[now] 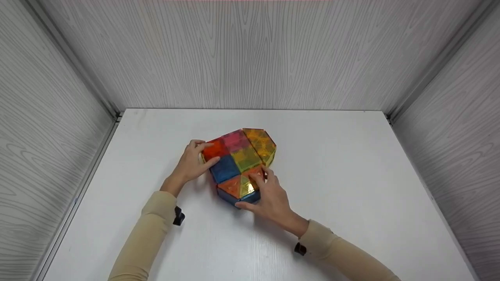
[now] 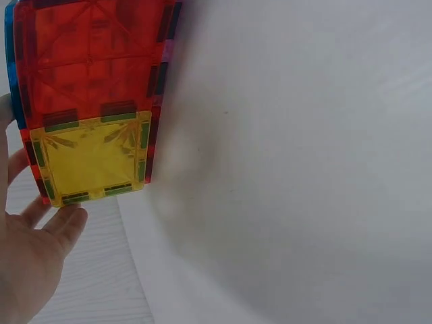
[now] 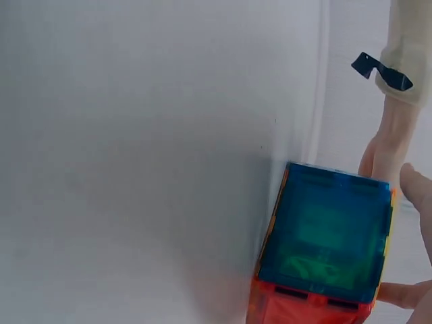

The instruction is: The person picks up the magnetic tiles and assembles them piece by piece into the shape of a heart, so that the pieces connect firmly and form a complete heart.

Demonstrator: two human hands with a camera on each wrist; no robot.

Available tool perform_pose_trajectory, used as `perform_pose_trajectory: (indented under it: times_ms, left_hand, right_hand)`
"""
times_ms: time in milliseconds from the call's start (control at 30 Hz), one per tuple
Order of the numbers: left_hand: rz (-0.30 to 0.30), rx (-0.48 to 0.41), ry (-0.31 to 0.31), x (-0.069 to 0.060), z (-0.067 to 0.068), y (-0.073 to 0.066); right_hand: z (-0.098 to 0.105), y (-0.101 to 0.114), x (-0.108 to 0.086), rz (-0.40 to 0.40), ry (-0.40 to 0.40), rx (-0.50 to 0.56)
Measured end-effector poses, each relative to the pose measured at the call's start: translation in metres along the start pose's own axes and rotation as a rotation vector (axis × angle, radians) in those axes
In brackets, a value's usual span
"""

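A block built of see-through magnetic tiles [image 1: 246, 159] lies on the white table; its top has red, pink, blue and yellow-green squares, with orange and yellow triangles at the near end. My left hand [image 1: 191, 162] holds its left corner, thumb over the blue square and fingers by the red one. At the near end, my right hand [image 1: 272, 197] grips the triangle part between thumb and fingers. Red and yellow side tiles [image 2: 91, 158] face the left wrist view, where the left fingers [image 2: 65, 223] touch the block's edge. A blue side tile [image 3: 324, 233] shows in the right wrist view.
The white table [image 1: 343, 175] extends around the block. Grey wood-grain panels stand behind it [image 1: 250, 54] and along both sides. A dark strap piece [image 1: 178, 216] sits at the left wrist, with another [image 1: 300, 248] at the right.
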State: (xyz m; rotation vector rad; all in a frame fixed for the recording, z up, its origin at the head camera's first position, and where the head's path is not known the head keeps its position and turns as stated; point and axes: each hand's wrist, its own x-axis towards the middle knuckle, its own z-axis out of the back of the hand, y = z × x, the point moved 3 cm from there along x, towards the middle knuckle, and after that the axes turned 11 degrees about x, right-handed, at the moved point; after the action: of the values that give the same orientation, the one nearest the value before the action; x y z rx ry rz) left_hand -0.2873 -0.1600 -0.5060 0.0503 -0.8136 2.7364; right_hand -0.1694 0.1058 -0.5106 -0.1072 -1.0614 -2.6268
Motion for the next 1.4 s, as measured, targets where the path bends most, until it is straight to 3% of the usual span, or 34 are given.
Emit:
perform_pose_trajectory:
  times_ms: [233, 367, 633, 933, 1167, 1300, 1400]
  left_hand:
    - [0.02, 0.01, -0.039, -0.007, -0.002, -0.001]
    - [0.04, 0.028, -0.061, -0.015, -0.004, -0.007]
    - [0.06, 0.071, -0.071, -0.041, -0.011, -0.024]
    - [0.095, 0.096, -0.08, -0.066, -0.025, -0.048]
    - [0.046, 0.118, -0.11, -0.085, -0.042, -0.071]
    - [0.033, 0.155, -0.096, -0.094, -0.051, -0.089]
    - [0.031, 0.176, -0.07, -0.093, -0.052, -0.094]
  right_hand:
    - [-0.01, 0.001, 0.005, 0.02, -0.035, -0.139]
    - [-0.006, -0.003, 0.007, 0.039, -0.025, -0.162]
    - [0.023, -0.028, 0.003, 0.033, 0.031, -0.078]
    - [0.059, -0.059, 0.0, -0.017, 0.005, -0.109]
    - [0.081, -0.084, 0.007, -0.053, -0.055, -0.144]
    - [0.088, -0.1, 0.011, -0.048, -0.105, -0.125]
    - [0.089, -0.101, 0.01, -0.054, -0.129, -0.099]
